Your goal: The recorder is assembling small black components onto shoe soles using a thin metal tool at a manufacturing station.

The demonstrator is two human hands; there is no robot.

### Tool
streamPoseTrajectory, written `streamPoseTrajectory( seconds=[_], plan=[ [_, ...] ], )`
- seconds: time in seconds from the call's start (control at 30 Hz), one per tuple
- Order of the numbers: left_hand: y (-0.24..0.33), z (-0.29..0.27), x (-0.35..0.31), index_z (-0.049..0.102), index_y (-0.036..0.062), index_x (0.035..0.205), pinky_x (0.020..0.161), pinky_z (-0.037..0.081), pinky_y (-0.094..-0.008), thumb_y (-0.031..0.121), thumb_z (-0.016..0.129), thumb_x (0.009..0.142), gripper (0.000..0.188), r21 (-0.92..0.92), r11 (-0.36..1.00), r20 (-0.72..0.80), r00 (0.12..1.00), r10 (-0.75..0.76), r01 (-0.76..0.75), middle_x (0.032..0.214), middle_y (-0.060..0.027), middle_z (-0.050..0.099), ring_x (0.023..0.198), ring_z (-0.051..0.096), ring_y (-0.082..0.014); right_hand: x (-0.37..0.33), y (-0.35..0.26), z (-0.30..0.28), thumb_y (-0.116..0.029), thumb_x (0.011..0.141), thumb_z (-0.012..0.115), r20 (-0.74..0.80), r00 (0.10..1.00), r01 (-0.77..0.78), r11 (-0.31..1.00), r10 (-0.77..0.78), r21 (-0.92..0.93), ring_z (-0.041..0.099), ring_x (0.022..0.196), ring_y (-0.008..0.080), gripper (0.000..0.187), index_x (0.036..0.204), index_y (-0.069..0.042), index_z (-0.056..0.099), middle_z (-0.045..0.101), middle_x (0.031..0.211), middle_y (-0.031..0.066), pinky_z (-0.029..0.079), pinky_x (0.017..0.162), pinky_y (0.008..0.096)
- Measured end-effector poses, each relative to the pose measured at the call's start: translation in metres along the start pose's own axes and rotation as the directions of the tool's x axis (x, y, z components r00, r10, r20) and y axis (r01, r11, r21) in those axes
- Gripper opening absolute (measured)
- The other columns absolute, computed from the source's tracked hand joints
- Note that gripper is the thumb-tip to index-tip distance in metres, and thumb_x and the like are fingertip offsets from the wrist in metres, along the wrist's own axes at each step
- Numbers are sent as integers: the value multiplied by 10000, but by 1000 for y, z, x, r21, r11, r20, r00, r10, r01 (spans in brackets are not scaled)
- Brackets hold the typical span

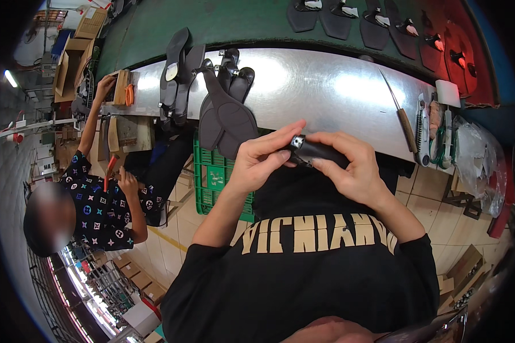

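Observation:
Close in front of my body, at the near edge of the metal bench, both hands hold a black shoe part (321, 152), with a shiny silver piece (297, 140) at its left end. My left hand (263, 157) pinches that end between fingers and thumb. My right hand (352, 163) wraps round the dark, curved other end, thumb beneath and fingers over the top. Part of the piece is hidden by my fingers, so its full shape cannot be made out. Left of my hands, black shoe soles (232, 119) lie overlapping and jut over the bench edge.
More black soles (174, 74) lie farther left on the metal bench (309, 80). A wooden-handled awl (405, 128) and a cutter knife (422, 134) lie right. Sandals (375, 31) line the green surface behind. A green crate (206, 183) stands below. A co-worker (106, 200) holds a red-handled tool.

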State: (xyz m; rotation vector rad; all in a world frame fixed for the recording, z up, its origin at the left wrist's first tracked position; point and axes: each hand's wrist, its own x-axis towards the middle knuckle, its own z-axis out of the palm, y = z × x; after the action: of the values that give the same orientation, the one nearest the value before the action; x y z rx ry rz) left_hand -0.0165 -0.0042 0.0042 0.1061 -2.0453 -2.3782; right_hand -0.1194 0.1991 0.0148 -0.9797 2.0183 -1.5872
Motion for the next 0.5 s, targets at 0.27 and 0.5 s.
streamPoseTrajectory(
  seconds=[0.27, 0.5],
  plan=[
    [-4, 9, -1, 609, 41, 1283, 787, 596, -263, -100, 502, 881, 439, -108, 988, -134, 983, -128, 114, 1399, -174, 521, 1184, 587, -214, 0, 2, 10, -31, 723, 732, -49, 988, 131, 967, -146, -220, 619, 708, 268, 154, 873, -50, 703, 604, 791, 91, 484, 618, 351],
    [-6, 11, 1, 617, -31, 1235, 745, 617, -257, -127, 527, 812, 443, -180, 977, -170, 975, -143, 112, 1291, -209, 595, 1032, 668, -196, 2, 4, 3, -65, 705, 763, 87, 976, 216, 944, -201, -250, 611, 757, 270, 218, 911, -78, 695, 576, 845, 81, 482, 635, 357]
  ],
)
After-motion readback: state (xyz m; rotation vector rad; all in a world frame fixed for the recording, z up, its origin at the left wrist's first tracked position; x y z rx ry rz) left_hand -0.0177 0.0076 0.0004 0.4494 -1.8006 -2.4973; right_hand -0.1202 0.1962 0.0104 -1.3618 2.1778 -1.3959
